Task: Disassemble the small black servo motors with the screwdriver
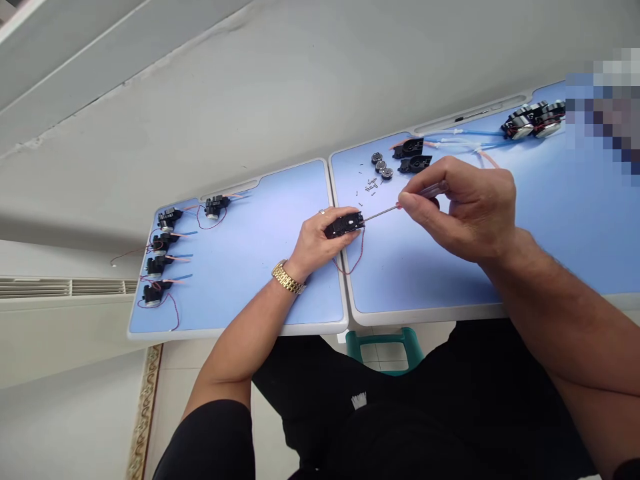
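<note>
My left hand (320, 239) is closed around a small black plastic housing (349, 224), holding it over the seam between two blue tabletops. A thin dark red wire (361, 257) trails from the housing onto the table. My right hand (465, 207) pinches a screwdriver (383, 213) by its clear handle. Its slim metal shaft reaches left, and the tip meets the right end of the housing; whether it sits in a screw is too small to tell. Beyond the housing lie several small loose screws (371, 187).
Round metallic parts (381, 167) and two black shells (415, 164) lie behind the screws. Several wired black assemblies (155, 265) line the left table's edge. More black-and-silver assemblies (535, 121) are at the far right, near a blurred person. A green stool (385, 339) stands below.
</note>
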{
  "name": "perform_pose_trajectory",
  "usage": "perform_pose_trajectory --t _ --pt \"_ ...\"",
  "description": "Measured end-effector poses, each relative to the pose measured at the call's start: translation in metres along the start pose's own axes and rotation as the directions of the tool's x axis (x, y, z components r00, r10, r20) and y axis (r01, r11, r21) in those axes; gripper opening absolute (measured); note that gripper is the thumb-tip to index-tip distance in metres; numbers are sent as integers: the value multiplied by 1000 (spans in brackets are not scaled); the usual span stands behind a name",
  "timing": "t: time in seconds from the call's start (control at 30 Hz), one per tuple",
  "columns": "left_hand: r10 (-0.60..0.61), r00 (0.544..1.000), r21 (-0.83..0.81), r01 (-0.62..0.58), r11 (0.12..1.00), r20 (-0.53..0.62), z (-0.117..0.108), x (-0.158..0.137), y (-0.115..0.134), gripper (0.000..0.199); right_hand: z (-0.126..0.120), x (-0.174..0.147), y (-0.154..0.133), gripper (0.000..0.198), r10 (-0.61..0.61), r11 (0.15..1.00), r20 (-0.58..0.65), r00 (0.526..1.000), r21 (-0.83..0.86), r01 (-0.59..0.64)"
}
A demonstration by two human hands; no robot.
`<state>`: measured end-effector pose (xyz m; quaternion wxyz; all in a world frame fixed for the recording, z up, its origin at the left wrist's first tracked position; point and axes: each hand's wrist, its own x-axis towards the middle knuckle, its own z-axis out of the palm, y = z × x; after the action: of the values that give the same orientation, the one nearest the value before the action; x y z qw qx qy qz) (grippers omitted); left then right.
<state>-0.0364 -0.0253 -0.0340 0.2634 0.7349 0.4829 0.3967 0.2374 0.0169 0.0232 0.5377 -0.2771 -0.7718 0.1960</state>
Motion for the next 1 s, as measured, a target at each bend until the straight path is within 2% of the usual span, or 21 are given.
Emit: perform_pose_trajectory --t 0.27,0.47,1.0 --pt "30 999 5 -30 1000 -38 3 1 2 32 -3 0 -1 14 -136 982 131 982 -112 151" --pt "-7 999 19 8 1000 -32 3 1 2 32 -5 0 -5 19 -24 977 255 967 -200 77" --pt "10 1000 14 -9 1000 -25 3 1 2 32 -2 -1 0 18 -93 969 257 962 -200 147"
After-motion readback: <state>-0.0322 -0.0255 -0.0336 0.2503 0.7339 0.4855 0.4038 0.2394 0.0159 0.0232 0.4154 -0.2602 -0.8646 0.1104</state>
